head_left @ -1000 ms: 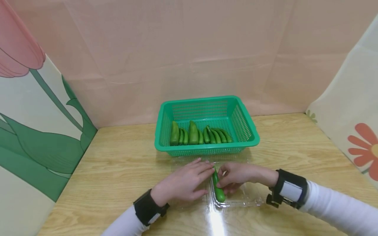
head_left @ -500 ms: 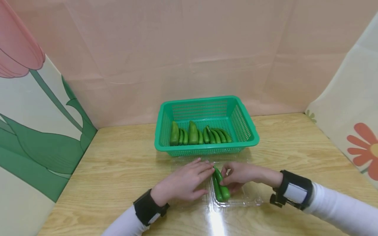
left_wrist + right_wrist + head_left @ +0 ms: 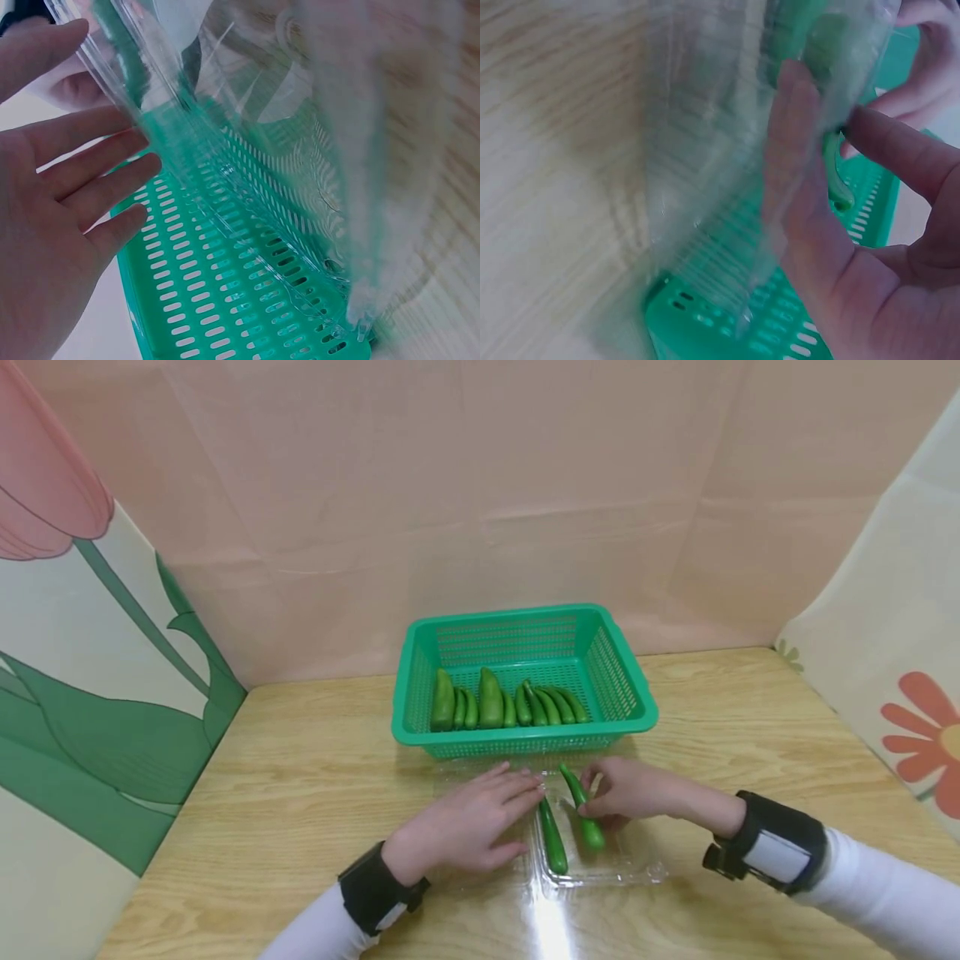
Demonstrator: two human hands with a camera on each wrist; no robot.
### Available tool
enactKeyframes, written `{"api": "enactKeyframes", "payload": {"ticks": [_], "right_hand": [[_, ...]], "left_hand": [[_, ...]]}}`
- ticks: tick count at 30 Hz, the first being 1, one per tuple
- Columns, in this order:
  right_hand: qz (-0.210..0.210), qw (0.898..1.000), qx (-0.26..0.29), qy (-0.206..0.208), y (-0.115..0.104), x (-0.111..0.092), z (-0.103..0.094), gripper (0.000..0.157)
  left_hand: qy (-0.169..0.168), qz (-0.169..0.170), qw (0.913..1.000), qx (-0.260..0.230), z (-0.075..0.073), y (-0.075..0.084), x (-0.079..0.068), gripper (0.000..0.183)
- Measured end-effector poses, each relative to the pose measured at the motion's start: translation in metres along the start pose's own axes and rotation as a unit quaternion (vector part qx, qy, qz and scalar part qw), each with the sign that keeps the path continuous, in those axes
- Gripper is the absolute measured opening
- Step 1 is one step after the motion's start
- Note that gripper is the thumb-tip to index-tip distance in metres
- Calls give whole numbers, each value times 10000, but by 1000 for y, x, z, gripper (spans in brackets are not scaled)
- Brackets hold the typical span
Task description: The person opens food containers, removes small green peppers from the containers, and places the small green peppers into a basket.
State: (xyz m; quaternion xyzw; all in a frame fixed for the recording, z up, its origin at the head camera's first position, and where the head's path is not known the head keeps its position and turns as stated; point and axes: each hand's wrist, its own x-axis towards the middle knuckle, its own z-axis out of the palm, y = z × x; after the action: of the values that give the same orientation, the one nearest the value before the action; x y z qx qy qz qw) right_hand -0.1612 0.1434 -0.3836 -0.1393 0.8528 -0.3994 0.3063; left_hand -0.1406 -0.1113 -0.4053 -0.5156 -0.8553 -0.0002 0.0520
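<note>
In the head view, a clear plastic clamshell box lies open on the table. One long green pepper lies along the left side of its tray. My right hand pinches a second long green pepper between thumb and fingers, over the tray and apart from the first. Its curved stem end shows past the thumb in the right wrist view. My left hand rests with extended fingers at the box's left edge, by the lying pepper's tip. The left wrist view shows these fingers against the clear plastic.
Just behind the box stands a green perforated basket. Along its front wall lies a row of several green vegetables, some thick and some slender. A pink sheet backs the wooden table, with patterned sheets at both sides.
My right hand has moved right and slightly away from me with the pinched pepper, separating it from the other pepper, which was hidden or touching before. The left hand has stayed in place.
</note>
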Motion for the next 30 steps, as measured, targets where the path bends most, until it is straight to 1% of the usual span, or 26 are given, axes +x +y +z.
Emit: {"api": "enactKeyframes", "payload": {"ticks": [4,10,15,22,26,30], "right_hand": [[-193,9998,13,-15,-4,-3,-8,34],[-490,9986,-204,-73,-16,-9,-19,34],[-495,9975,-505,-42,-28,-10,-29,31],[-407,9936,-1041,174,-46,-9,-47,32],[-367,9929,-1115,186,-55,-7,-55,34],[-365,9927,-1148,109,-63,-6,-62,37]], "left_hand": [[-6,-11,10000,0,0,0,0,69],[23,-6,10000,-14,-1,0,0,69],[17,17,10000,19,-1,0,0,68],[-6,17,10000,15,0,0,0,69],[27,35,10000,34,1,0,0,69],[46,39,10000,33,2,-1,0,69]]}}
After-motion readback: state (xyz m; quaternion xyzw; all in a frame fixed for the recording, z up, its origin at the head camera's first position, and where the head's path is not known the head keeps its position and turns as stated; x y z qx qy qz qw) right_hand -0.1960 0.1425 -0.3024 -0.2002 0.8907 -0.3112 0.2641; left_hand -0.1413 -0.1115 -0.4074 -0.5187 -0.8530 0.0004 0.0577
